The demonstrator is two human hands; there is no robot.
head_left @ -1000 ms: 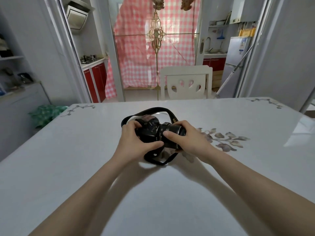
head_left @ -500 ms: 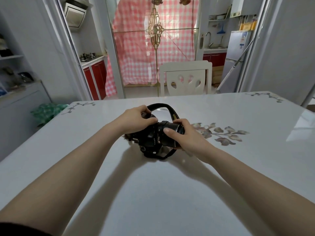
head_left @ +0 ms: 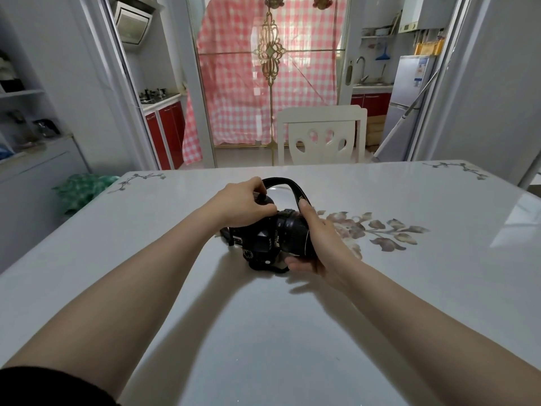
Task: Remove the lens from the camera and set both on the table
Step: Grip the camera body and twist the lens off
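Note:
A black camera (head_left: 262, 243) rests on the white table (head_left: 263, 332) near its middle, its lens (head_left: 292, 234) attached and pointing right. My left hand (head_left: 244, 205) grips the far top side of the camera body from above. My right hand (head_left: 320, 241) wraps around the lens barrel, fingers over the top and thumb underneath. The camera's black neck strap (head_left: 288, 189) loops on the table behind the body. The right end of the lens is hidden by my right hand.
A flower pattern (head_left: 377, 230) is printed on the table just right of my right hand. A white chair (head_left: 320, 136) stands at the far edge. A green bundle (head_left: 80, 190) lies off the table's left side.
My left hand shifted from the near side of the camera body to its far top side. My right hand turned around the lens, thumb now underneath. The view came closer.

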